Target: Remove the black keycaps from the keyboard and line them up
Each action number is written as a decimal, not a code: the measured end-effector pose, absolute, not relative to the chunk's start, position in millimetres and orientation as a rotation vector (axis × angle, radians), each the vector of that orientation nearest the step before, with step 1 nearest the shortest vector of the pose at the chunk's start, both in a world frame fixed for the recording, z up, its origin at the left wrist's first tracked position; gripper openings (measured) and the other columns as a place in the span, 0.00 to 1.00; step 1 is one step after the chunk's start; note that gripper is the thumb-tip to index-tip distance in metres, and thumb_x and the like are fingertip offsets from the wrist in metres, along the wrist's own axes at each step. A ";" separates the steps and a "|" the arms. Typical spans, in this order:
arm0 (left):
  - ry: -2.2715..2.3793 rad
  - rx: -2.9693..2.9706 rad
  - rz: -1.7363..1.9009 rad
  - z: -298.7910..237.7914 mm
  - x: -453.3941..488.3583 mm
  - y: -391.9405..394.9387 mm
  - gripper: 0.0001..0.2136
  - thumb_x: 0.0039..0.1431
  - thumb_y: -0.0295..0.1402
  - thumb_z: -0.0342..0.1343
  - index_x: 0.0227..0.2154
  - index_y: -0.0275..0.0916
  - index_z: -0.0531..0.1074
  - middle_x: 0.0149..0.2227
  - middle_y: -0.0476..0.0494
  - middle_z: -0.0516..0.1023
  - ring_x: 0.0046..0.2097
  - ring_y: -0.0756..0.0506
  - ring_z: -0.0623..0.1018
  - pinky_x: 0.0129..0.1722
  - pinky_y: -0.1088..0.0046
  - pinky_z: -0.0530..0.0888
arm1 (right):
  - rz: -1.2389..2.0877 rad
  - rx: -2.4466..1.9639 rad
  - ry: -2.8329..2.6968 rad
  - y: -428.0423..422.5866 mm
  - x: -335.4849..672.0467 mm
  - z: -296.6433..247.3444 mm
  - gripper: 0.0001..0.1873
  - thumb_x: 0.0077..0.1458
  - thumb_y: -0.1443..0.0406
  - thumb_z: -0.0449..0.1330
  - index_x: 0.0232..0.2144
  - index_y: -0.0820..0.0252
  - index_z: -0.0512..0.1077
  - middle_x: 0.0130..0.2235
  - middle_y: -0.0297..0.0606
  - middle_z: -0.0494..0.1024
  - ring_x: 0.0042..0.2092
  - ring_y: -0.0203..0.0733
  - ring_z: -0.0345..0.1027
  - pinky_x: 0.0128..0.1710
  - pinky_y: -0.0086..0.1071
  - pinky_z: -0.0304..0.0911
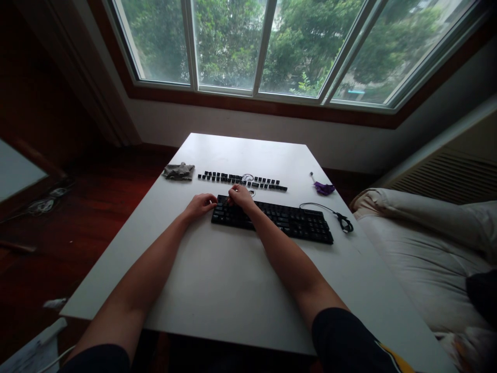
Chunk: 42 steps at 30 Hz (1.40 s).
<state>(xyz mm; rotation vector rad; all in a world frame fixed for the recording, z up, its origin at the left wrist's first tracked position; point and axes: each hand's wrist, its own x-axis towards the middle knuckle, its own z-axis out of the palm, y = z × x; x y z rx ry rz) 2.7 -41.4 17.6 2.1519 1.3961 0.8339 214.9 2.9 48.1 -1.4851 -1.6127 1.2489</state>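
Note:
A black keyboard [287, 220] lies across the middle of a white table [217, 280]. My left hand [200, 204] rests curled against the keyboard's left end, touching its edge. My right hand [240, 197] is over the keyboard's upper left corner, fingers pinched together on something small that I cannot make out. A row of loose black keycaps [240, 180] lies on the table just behind the keyboard, with a small wire ring tool [247, 177] among them.
A crumpled grey cloth [178, 171] sits at the table's far left. A purple brush-like tool [323, 187] lies at the far right, and the keyboard's black cable [341, 217] coils beside it. A bed [423, 248] borders the table's right side; windows are beyond.

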 end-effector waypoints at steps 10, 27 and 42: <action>1.409 2.192 0.812 19.6 3.0 -41.5 0.09 0.60 0.38 0.58 0.39 0.42 0.78 0.36 0.47 0.80 0.34 0.47 0.74 0.37 0.70 0.71 | 1.127 -1.489 -1.901 7.3 201.6 57.4 0.03 0.54 0.68 0.57 0.33 0.58 0.70 0.24 0.34 0.79 0.26 0.39 0.75 0.28 0.27 0.65; 1.422 2.251 0.763 16.7 2.7 -39.5 0.10 0.61 0.39 0.57 0.39 0.41 0.77 0.35 0.46 0.79 0.36 0.46 0.74 0.39 0.69 0.70 | 0.401 -1.504 -2.266 -34.0 195.3 63.4 0.11 0.61 0.56 0.57 0.42 0.55 0.70 0.36 0.39 0.80 0.37 0.45 0.72 0.34 0.31 0.54; 1.414 2.207 0.774 16.1 3.4 -39.6 0.10 0.61 0.39 0.57 0.40 0.41 0.77 0.37 0.46 0.80 0.35 0.47 0.75 0.38 0.70 0.71 | 0.584 -1.635 -2.062 -28.4 199.8 64.4 0.07 0.60 0.62 0.57 0.40 0.56 0.72 0.34 0.38 0.80 0.37 0.44 0.72 0.36 0.31 0.59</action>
